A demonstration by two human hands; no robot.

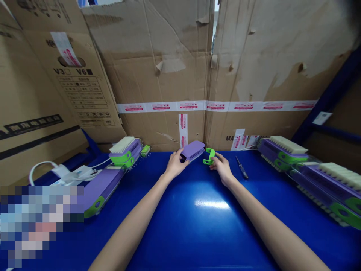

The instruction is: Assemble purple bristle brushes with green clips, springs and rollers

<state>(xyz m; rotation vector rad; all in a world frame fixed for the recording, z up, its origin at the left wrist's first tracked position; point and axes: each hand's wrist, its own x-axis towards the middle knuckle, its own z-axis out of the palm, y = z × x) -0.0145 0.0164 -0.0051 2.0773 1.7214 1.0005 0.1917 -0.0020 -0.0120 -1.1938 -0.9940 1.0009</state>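
Note:
My left hand (175,164) grips the near left end of a purple brush body (193,149), whose pale bristles point down toward the table. In my right hand (222,168) is a green plastic bracket (209,157), pinched between thumb and fingers. The bracket has a rounded hole in its side and stands a short gap to the right of the brush body, not touching it. A dark slim tool, perhaps a screwdriver or knife (241,168), lies on the blue table (208,233) just right of my right hand.
Purple-and-green brushes (293,150) are lined up at the right, and more brushes (125,151) sit at the left. A small green item (146,150) lies near the back. A white power strip (75,174) with cables is at the left. Cardboard sheets (169,75) wall off the back.

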